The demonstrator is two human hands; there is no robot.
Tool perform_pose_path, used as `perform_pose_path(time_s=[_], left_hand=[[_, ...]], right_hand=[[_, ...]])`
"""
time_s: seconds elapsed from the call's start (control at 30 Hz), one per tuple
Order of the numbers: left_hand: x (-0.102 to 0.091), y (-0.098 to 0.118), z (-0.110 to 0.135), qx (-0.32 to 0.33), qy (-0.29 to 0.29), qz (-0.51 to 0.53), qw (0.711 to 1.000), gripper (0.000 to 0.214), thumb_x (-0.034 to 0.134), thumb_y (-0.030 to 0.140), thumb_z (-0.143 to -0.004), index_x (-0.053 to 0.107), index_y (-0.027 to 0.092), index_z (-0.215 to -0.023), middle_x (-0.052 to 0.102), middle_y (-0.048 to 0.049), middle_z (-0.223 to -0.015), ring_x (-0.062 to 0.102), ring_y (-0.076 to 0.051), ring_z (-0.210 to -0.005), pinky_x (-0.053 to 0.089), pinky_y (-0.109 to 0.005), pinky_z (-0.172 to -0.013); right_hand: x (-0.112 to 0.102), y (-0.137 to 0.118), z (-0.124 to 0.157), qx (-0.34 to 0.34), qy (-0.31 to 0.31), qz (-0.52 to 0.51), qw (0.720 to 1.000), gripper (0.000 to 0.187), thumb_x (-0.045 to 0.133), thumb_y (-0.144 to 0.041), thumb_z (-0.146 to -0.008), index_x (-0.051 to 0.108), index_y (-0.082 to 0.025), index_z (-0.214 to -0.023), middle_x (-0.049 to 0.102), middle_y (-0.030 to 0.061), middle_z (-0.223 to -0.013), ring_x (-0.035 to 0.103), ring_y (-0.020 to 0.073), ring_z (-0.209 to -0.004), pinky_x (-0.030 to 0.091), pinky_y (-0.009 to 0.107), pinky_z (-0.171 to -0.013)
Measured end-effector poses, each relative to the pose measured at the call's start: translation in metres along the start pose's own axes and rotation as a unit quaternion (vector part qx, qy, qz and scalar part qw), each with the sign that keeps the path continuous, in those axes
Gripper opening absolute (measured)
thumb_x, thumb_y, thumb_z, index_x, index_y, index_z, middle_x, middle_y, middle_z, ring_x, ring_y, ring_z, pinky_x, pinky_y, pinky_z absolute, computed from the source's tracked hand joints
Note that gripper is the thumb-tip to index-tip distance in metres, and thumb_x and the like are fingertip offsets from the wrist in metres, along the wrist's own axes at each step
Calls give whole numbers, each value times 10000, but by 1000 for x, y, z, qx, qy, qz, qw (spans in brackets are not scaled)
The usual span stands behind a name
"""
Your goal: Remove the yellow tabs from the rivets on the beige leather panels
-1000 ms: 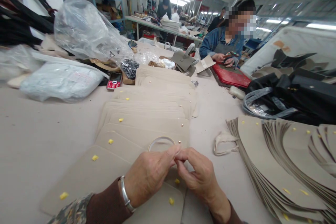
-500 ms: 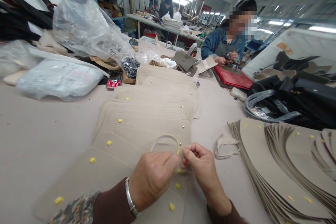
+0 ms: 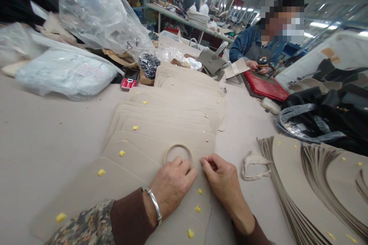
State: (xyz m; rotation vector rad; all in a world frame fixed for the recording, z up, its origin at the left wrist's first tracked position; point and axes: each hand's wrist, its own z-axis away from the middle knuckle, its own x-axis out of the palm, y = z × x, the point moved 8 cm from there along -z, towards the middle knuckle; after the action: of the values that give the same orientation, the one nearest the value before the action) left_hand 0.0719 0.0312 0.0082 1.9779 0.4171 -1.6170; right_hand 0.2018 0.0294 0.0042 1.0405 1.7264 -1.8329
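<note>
My left hand [image 3: 174, 183] rests on the fanned beige panels [image 3: 163, 141], its fingers closed over the near side of a thin ring-shaped roll of yellow tape [image 3: 166, 154]. The roll's far rim stands clear of my fingers. Thumb and forefinger of my right hand [image 3: 222, 174] are pinched together at the right edge of a panel; anything between them is too small or hidden to make out. Small yellow tape bits [image 3: 122, 153] dot the panels' left side, and several more [image 3: 197, 209] lie near the right edge. A metal stud [image 3: 207, 140] sits above my right hand.
More beige panels [image 3: 299, 183] are fanned at the right, beside a looped fabric strip [image 3: 254, 164]. Black bags [image 3: 339, 111] lie behind them. A plastic-wrapped bundle [image 3: 67, 72] and red phone [image 3: 130, 79] are at left. Across the table, a person [image 3: 258, 49] works at a red board [image 3: 266, 84].
My left hand has moved away from my right and turned, lowering with the tape roll onto the panels. My right hand stays pinched near the panel edge. The view has shifted slightly.
</note>
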Motion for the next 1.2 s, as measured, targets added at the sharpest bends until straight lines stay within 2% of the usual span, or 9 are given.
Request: perform_pose_path(time_s=[0.13, 0.2, 0.27, 0.43, 0.6, 0.8, 0.93, 1.07, 1.2], left_hand=[[2, -2, 1, -2, 1, 11, 1000, 71, 511, 136, -906, 516, 194, -866, 547, -37, -860, 508, -215, -773, 479, -327, -623], [2, -2, 1, -3, 3, 8, 1000, 72, 506, 129, -905, 519, 193, -877, 543, -40, -851, 505, -217, -766, 476, -326, -615], [1, -2, 1, -4, 4, 5, 1000, 76, 512, 118, -897, 519, 193, -884, 541, -39, -841, 505, -218, -754, 474, -324, -601], [-1, -2, 1, -2, 6, 0, 1000, 99, 537, 101, -871, 508, 196, -863, 541, -36, -824, 513, -209, -738, 467, -310, -599], [-2, -2, 1, 0, 9, 0, 1000, 82, 524, 121, -890, 504, 198, -867, 552, -37, -827, 526, -223, -738, 474, -325, -586], [-3, -3, 0, -4, 13, 4, 1000, 78, 506, 114, -897, 514, 188, -872, 559, -36, -814, 526, -210, -722, 456, -309, -588], [-18, -3, 5, 22, 81, 37, 996, 96, 463, 137, -925, 539, 187, -895, 565, -19, -753, 525, -196, -676, 452, -305, -588], [-42, -7, 12, 44, 167, 104, 980, 227, 360, 138, -970, 552, 165, -1088, 599, -9, -719, 571, -159, -645, 476, -266, -595], [-55, -7, 17, 61, 220, 132, 965, 373, 369, 143, -979, 392, 115, -1350, 658, -17, -756, 626, -128, -654, 511, -223, -610]], right_hand=[[4, -5, -3, -46, -9, 76, 996, 147, 539, -250, -860, 652, -200, -780, 680, 5, -668, 621, 156, -590, 436, 245, -597], [1, -2, -2, -39, 7, 98, 994, 123, 565, -279, -860, 628, -194, -923, 653, -18, -605, 618, 166, -547, 429, 249, -557], [-4, 4, -1, -19, 32, 101, 994, 218, 612, -330, -843, 579, -182, -1001, 612, -48, -538, 605, 172, -496, 420, 249, -512], [-8, 7, 7, -48, 24, 42, 998, 146, 594, -312, -871, 586, -209, -768, 666, -7, -651, 618, 144, -548, 464, 233, -549], [-5, -5, 11, -108, 36, 79, 990, 155, 535, -243, -905, 664, -194, -835, 697, 45, -792, 648, 172, -709, 480, 272, -687], [4, -12, 3, -111, 23, 151, 982, 147, 537, -214, -897, 672, -188, -845, 668, 28, -737, 628, 171, -671, 444, 269, -668], [3, -17, 3, -115, -36, 124, 985, 163, 555, -211, -878, 675, -193, -769, 660, 20, -705, 609, 151, -639, 437, 244, -646], [9, -15, 16, -75, -127, 98, 984, 170, 571, -198, -846, 649, -205, -695, 650, -5, -657, 587, 136, -585, 419, 226, -575], [8, -3, 24, 0, -104, 50, 993, 60, 600, -220, -819, 634, -199, -773, 601, -42, -560, 558, 133, -514, 406, 227, -525]])
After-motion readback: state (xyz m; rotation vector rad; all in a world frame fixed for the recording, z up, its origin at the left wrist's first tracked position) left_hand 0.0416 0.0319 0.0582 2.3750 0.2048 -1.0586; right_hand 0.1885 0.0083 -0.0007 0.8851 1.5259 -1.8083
